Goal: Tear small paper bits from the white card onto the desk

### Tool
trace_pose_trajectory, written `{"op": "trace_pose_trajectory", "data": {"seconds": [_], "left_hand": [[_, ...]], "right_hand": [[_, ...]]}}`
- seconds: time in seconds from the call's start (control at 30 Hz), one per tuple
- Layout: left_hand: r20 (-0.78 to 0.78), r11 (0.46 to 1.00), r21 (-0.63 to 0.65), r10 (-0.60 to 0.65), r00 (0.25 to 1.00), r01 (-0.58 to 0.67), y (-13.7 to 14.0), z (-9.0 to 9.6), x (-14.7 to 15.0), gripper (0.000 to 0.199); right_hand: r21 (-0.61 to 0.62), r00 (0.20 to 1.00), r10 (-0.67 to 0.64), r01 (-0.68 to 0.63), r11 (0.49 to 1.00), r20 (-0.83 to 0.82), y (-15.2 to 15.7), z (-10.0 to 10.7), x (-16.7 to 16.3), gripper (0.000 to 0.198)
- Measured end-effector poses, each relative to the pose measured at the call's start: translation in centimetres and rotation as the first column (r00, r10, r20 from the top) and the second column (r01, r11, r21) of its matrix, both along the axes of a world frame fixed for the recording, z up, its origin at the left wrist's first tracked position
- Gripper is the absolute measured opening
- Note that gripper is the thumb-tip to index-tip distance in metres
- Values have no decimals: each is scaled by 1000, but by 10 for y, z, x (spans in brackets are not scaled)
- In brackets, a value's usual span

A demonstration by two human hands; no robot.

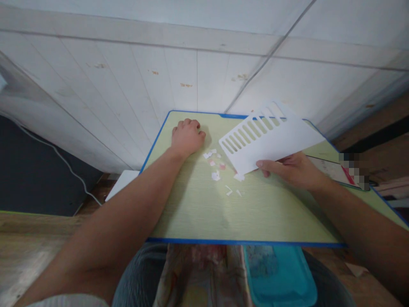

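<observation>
My right hand [295, 170] pinches the lower edge of a white sheet of paper [271, 145], thumb on its face. A row of rounded slots runs along the sheet's upper left side, and it is held tilted above the table. At the back left of the tabletop lies my left hand [188, 137], palm down with the fingers curled under. Whatever may be beneath those fingers is hidden. Small white and pinkish paper scraps [216, 175] lie scattered between my hands, some close to the sheet's lower corner.
The pale green table [204, 217] has a blue rim and stands against a white panelled wall [179, 81]. A flat tablet-like thing [332, 170] lies at the right. Below the front edge is a turquoise plastic tray [287, 273]. A grey cable [265, 64] runs down the wall.
</observation>
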State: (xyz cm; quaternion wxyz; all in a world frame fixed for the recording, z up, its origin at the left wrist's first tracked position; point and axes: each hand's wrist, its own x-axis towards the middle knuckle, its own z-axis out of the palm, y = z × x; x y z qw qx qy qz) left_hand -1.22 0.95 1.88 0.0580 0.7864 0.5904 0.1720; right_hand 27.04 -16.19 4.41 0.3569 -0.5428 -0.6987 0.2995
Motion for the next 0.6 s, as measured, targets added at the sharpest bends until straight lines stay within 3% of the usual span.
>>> {"op": "trace_pose_trajectory", "data": {"seconds": [0.2, 0.4, 0.6], "left_hand": [[-6, 1000, 0, 6, 1000, -6, -1, 1, 0, 44], [-2, 1000, -1, 5, 1000, -5, -1, 2, 0, 43], [0, 1000, 4, 4, 1000, -4, -1, 1, 0, 44]], "right_hand": [[-20, 998, -8, 7, 1000, -65, -1, 4, 3, 40], [20, 966, -54, 61, 998, -255, 4, 7, 5, 37], [-10, 985, -12, 11, 1000, -173, 0, 5, 5, 46]]}}
